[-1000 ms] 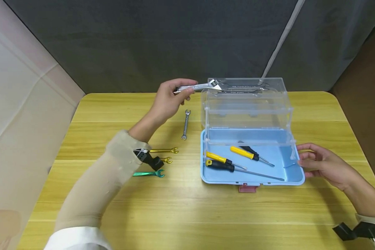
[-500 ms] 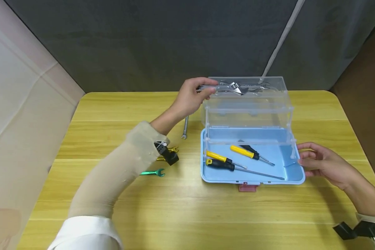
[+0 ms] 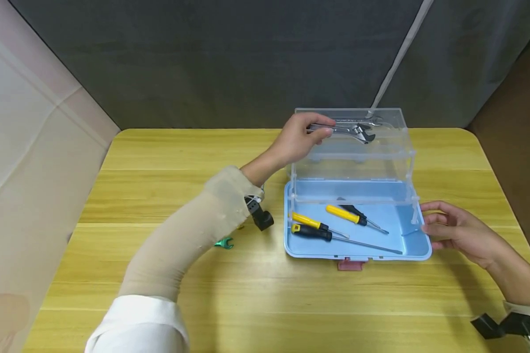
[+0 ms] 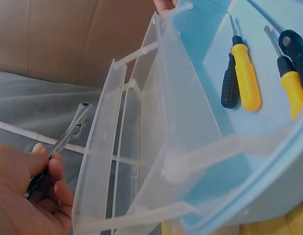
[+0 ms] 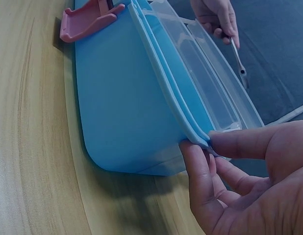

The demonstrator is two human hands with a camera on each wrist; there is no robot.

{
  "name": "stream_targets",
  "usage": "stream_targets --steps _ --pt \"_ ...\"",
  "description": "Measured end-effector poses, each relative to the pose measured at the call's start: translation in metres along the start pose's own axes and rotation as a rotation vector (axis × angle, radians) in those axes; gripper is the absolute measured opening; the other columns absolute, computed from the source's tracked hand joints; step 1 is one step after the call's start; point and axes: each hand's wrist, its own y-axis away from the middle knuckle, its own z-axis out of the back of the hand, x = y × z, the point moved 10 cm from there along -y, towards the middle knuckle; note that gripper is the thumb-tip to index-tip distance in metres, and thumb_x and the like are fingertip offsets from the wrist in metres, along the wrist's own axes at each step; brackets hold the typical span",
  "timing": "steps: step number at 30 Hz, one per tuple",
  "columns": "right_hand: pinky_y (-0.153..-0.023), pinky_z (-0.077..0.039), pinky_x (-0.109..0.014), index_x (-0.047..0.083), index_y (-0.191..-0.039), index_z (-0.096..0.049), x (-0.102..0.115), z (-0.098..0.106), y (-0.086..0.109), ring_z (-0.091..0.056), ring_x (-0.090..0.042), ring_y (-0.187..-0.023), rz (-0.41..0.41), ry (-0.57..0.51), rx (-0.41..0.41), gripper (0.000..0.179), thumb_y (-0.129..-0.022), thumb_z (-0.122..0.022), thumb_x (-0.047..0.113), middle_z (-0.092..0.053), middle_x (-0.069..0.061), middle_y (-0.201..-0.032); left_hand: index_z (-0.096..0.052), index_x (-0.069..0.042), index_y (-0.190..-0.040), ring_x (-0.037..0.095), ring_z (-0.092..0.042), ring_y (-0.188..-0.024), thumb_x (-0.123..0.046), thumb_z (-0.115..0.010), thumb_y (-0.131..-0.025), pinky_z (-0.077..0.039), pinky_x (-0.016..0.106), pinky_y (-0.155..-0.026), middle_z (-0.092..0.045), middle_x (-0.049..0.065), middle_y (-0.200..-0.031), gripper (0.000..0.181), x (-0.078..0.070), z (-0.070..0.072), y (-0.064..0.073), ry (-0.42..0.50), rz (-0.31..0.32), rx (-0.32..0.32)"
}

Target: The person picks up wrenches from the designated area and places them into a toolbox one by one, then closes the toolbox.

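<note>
My left hand [image 3: 297,139] pinches the handle of a silver adjustable wrench [image 3: 364,133], holding it flat over the upper clear tray [image 3: 397,135] of a toolbox. In the left wrist view the wrench [image 4: 69,131] slants up from the fingers, beside the tray's outer wall. Silver open-end wrenches [image 3: 374,120] lie in that tray, partly covered by the hand and tool. My right hand [image 3: 457,234] grips the right rim of the blue toolbox [image 3: 309,255], thumb on top and fingers beneath, as the right wrist view shows.
Inside the blue base lie yellow-handled screwdrivers [image 3: 341,214] and black-handled screwdrivers [image 3: 311,232]. A pink latch [image 3: 350,265] hangs at the front. A green wrench [image 3: 224,242] lies on the wooden table [image 3: 256,304], partly under the left forearm. A dark curtain [image 3: 203,63] stands behind.
My left hand has carried the adjustable wrench rightward, from the tray's left end to over its middle. The left forearm now covers more of the wrenches on the table. My right hand stays put.
</note>
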Motion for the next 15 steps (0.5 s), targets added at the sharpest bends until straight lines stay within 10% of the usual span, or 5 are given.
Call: stream_targets --steps 15 --pt "-0.067 -0.055 -0.036 0.017 -0.121 -0.048 -0.001 0.001 0.001 -0.065 -0.022 -0.083 -0.006 0.016 -0.018 0.035 -0.093 -0.050 -0.005 -0.063 -0.003 -0.099 -0.062 -0.010 -0.120 0.015 -0.059 -0.082 -0.020 -0.056 -0.094 -0.045 0.023 -0.062 -0.062 0.000 -0.108 0.028 0.001 -0.034 -0.014 -0.061 0.046 0.123"
